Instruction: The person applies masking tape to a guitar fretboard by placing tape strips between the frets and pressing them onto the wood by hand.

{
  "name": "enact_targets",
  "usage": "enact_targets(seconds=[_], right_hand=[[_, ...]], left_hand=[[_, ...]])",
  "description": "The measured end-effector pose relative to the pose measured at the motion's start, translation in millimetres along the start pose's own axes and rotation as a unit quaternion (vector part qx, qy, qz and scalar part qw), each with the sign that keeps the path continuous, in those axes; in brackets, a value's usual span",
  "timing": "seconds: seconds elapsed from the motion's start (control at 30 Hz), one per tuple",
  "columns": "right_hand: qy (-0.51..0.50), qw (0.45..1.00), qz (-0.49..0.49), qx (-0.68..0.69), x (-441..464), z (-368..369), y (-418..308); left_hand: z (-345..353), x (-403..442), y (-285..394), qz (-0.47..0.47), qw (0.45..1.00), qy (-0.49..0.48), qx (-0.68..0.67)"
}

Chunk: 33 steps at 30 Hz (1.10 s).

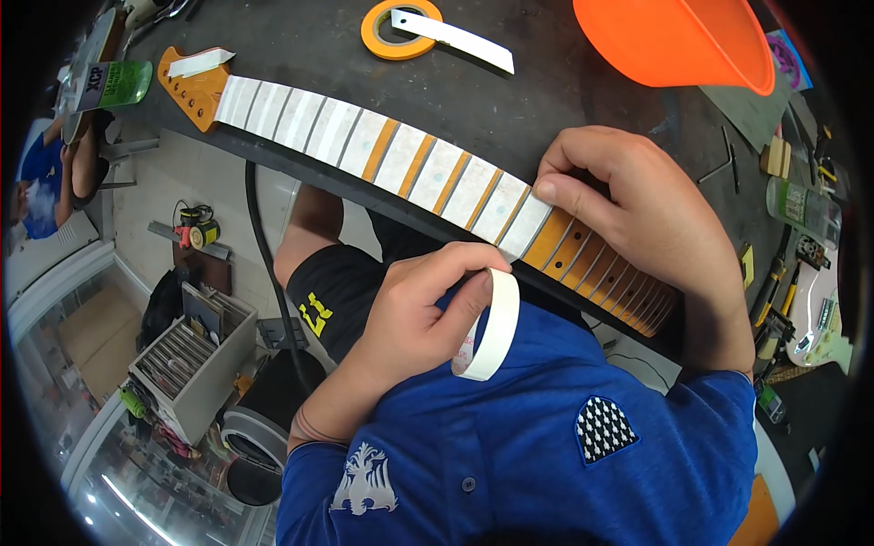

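A guitar neck [435, 187] lies slantwise along the dark bench edge, its headstock [193, 91] at the upper left. White tape strips [300, 116] cover the fretboard between the frets from the headstock side to past the middle. Bare wood with dark dots [612, 273] shows at the lower right end. My left hand [419, 305] is closed on a roll of masking tape [503, 328], held just in front of the neck. My right hand [628, 177] grips the neck's far edge, its thumb on the last taped section; the other fingertips are partly hidden.
An orange tape roll [373, 29] lies on the bench with a white blade-like strip [469, 44] across it. Near the back stands an orange tub [674, 41]. Bottles [806, 211] and tools flank the bench. On the floor is a drawer box [196, 350]. A person [68, 173] appears far left.
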State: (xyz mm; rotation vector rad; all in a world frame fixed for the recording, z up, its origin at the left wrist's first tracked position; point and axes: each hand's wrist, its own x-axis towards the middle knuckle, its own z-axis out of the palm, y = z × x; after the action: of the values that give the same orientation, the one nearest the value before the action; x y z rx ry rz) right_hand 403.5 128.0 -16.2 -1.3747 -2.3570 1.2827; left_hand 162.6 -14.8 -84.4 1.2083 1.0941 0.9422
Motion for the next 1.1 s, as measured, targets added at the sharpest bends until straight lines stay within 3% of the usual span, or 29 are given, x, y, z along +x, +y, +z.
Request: enact_targets(seconds=[0.13,0.17,0.3,0.4,0.63,0.93,1.03,1.1], right_hand=[[0.068,0.996,0.024,-0.045,-13.5,10.5,-10.3],[0.083,0.992,0.081,-0.056,-17.1,8.9,-24.1],[0.207,0.975,-0.006,-0.078,-38.5,36.6,-21.1],[0.225,0.954,-0.119,-0.160,-43.4,50.5,-19.2],[0.224,0.973,-0.019,-0.054,-48.2,68.6,-17.5],[0.193,0.980,-0.017,-0.052,-50.3,61.4,-9.8],[0.222,0.948,-0.132,-0.185,-52.2,58.0,-6.1],[0.181,0.931,-0.203,-0.245,-52.5,54.0,-6.3]], left_hand=[[1.7,0.8,-0.6,-0.004,1.000,0.000,-0.015],[1.7,1.0,0.1,-0.008,1.000,0.000,-0.020],[-0.4,1.3,-0.2,-0.005,1.000,-0.007,-0.022],[-2.9,0.5,-0.9,-0.026,0.998,-0.027,-0.040],[-6.2,-1.9,-5.2,-0.021,0.998,-0.048,-0.035],[-3.7,-4.4,-15.9,-0.043,0.994,-0.049,-0.086],[-2.3,-3.2,-18.5,-0.037,0.993,-0.053,-0.094],[-2.4,-3.3,-20.4,-0.032,0.993,-0.055,-0.096]])
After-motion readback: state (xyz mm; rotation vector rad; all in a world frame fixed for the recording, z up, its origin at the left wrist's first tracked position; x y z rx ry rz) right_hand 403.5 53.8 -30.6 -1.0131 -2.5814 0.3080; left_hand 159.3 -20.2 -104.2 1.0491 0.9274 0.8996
